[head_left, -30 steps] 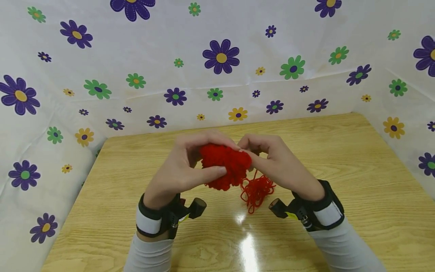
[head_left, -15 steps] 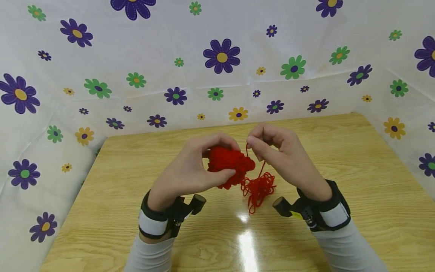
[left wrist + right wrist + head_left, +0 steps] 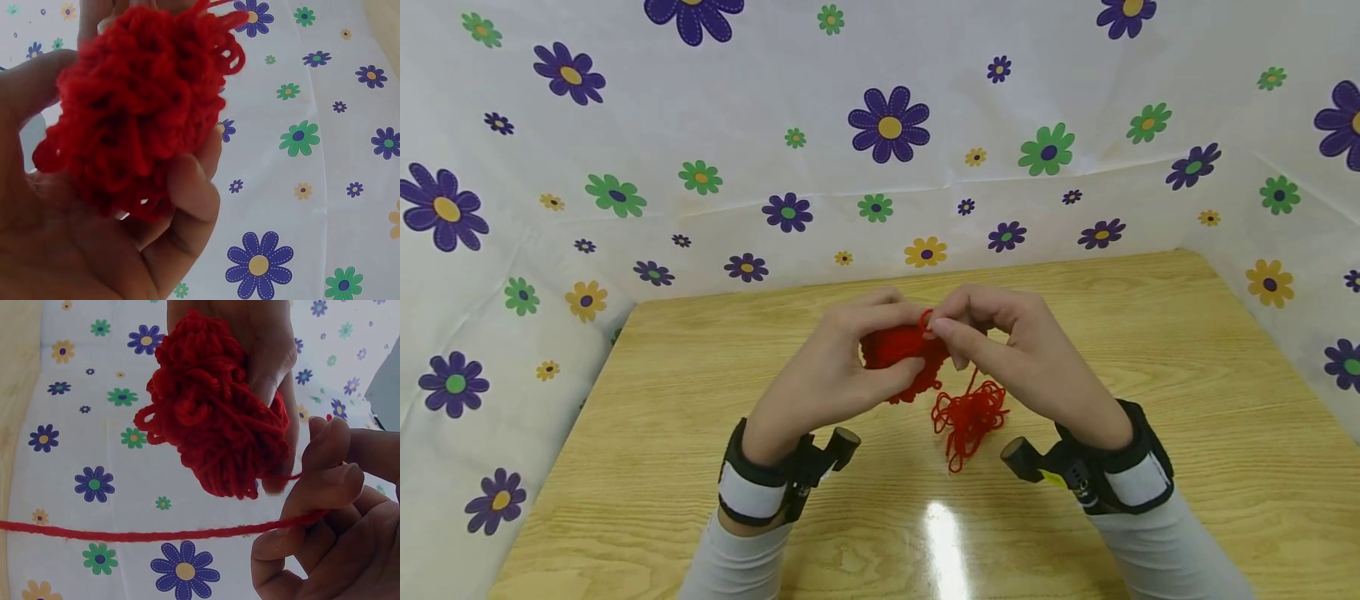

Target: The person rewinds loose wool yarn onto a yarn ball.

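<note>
A ball of red yarn [image 3: 901,346] is gripped in my left hand [image 3: 842,358], fingers curled over its far side and thumb along the near side. In the left wrist view the ball of yarn [image 3: 137,112] shows loose loops sticking out. My right hand [image 3: 1015,342] pinches a strand between thumb and fingers close at the ball's right end. From those fingers the yarn strand [image 3: 156,536] runs off across the right wrist view. On the table just below the hands lies a loose tangle of red yarn [image 3: 970,417], with a strand rising from it toward my right hand.
The wood-grain table [image 3: 662,467] lies under both hands. A white flower-print cloth [image 3: 737,142] stands behind it and along both sides. Each wrist wears a black strap with a small camera [image 3: 842,446] facing the hand.
The right hand first was at the ball, then drew a strand away to the right, and now has come back to the ball's top right. The left hand has shifted slightly right, still gripping the ball.
</note>
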Available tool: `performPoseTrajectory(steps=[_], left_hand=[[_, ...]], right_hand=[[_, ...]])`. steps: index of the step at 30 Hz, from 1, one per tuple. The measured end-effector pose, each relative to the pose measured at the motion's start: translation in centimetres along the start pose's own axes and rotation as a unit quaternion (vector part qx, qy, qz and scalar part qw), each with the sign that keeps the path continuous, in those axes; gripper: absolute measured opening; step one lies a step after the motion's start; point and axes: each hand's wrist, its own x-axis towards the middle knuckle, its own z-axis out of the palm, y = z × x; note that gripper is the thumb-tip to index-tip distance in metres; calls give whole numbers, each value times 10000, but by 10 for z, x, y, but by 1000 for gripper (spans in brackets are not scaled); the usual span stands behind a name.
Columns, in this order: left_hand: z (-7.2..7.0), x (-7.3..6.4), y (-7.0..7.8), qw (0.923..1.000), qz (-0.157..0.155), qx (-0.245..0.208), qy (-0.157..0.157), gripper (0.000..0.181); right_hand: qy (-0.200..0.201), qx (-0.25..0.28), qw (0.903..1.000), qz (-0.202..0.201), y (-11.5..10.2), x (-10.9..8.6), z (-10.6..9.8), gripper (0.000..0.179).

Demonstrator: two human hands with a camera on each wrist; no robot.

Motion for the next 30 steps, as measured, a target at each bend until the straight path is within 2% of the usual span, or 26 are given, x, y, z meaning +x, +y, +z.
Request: performPoseTrajectory(steps=[3, 7, 11, 15, 19, 21, 24, 28, 30], left_hand=[[0, 0, -4, 9999, -24, 80, 116, 25], [2, -1, -23, 9987, -138, 432, 250, 26], [3, 0, -43, 9957, -360, 755, 391, 26], [1, 0, -48, 9929, -619, 678, 756, 24], [-4, 2, -32, 9857, -706, 1, 1530, 24], [-7, 2, -23, 9782, -647, -482, 1912, 25], [-11, 1, -17, 9637, -368, -1194, 2361, 27], [-14, 0, -17, 9503, 12, -1774, 2560, 29], [-15, -1, -16, 9482, 91, -1965, 2493, 30]], right_hand=[[40, -19, 10000, -34, -1, 0, -1, 8], [134, 66, 9997, -174, -2, -3, -2, 8], [192, 290, 9979, -555, -3, -5, -3, 8], [-101, 384, 9952, -895, -5, -6, -2, 12], [-680, 352, 9943, -736, -7, -5, 1, 15], [-861, 331, 9944, -519, -7, -3, 3, 13], [-905, 258, 9951, -310, -6, -1, 4, 11], [-954, 193, 9950, -234, -5, 0, 5, 11], [-1018, 183, 9945, -168, -5, 1, 6, 10]])
